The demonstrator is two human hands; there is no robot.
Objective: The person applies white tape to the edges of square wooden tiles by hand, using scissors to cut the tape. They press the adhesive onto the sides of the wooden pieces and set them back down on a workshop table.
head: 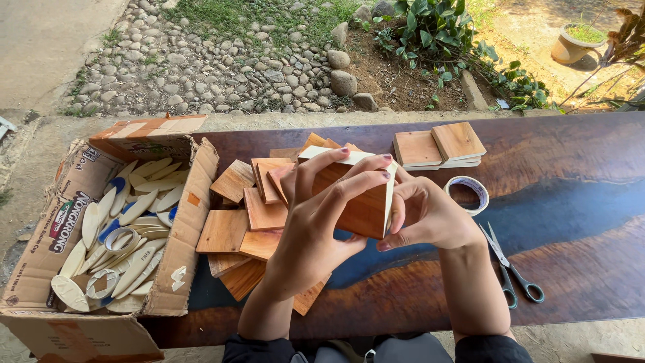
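Outdoors, a long dark polished wooden table [578, 202] with a blue streak runs across the view, and both hands meet above its middle. Between them is a stack of thin square orange-brown wooden tiles with pale edges [359, 202], held on edge just above the tabletop. The left hand [316, 222] wraps the near left side of the stack, fingers [349, 185] spread over its broad face and top edge. The right hand [426, 212] clasps the right end, fingers curled narrow around the pale edge.

Just left and behind the stack, a loose heap of the same square wooden tiles [245, 215] lies scattered on the table. Farther back, to the right, a small neat pile of square tiles [437, 146] sits flat. A roll of clear tape [467, 193] lies just right of the right hand, and grey-handled scissors [510, 265] rest near the right forearm.

At the left end, an open brown cardboard box [181, 242] holds pale oval wooden pieces [138, 208] and more tape rolls. Beyond the table lie a cobbled stone patch [201, 60], green leafy plants [437, 27] and a clay pot [571, 47].
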